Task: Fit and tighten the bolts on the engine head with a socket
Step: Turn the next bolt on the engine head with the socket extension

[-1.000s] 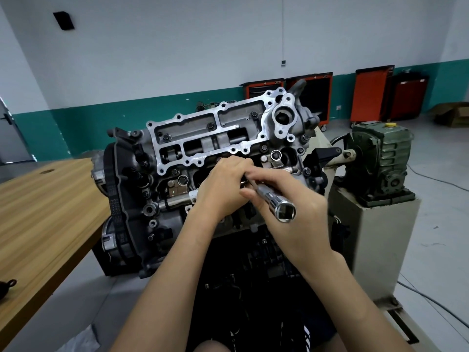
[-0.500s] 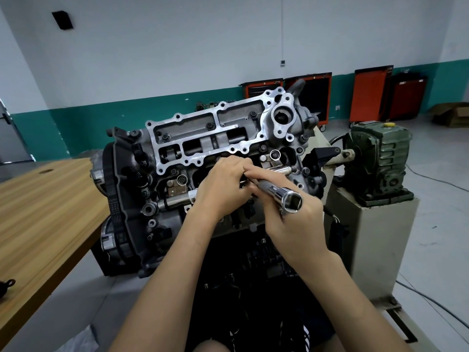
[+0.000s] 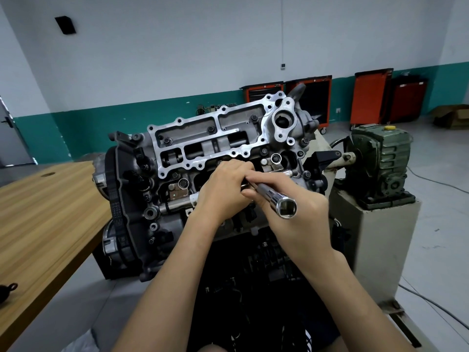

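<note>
a small black object (image 3: 6,290) lies on the wooden table (image 3: 45,212), far left of the engine head (image 3: 223,138), and the table's edge runs just beside the head's left end. a black toothed belt (image 3: 115,199) wraps that left end and carries a line of white print that is too small to read. no brand or label on the head can be made out. the head sits tilted with its open top face toward the camera, and dark bolts (image 3: 211,129) are seated in its pale upper frame.

the left hand (image 3: 223,191) rests in front of the head's middle. its fingers are curled tight and pinch the thin far end of the socket (image 3: 279,201); what lies under those fingers is hidden. the socket is a long shiny metal tube that slants from the middle of the head down toward the camera, with its hollow end facing out. the right hand (image 3: 302,219) lies just right of the left hand, with its forefinger along the top of the tube and the thumb below, gripping it.

right of the head, a green gearbox (image 3: 380,158) stands on a pale pedestal (image 3: 375,245), joined to the head by a short shaft. behind and right of the head, red tool cabinets (image 3: 370,95) line the wall, and a cardboard box (image 3: 454,115) sits on the floor at the far right.
</note>
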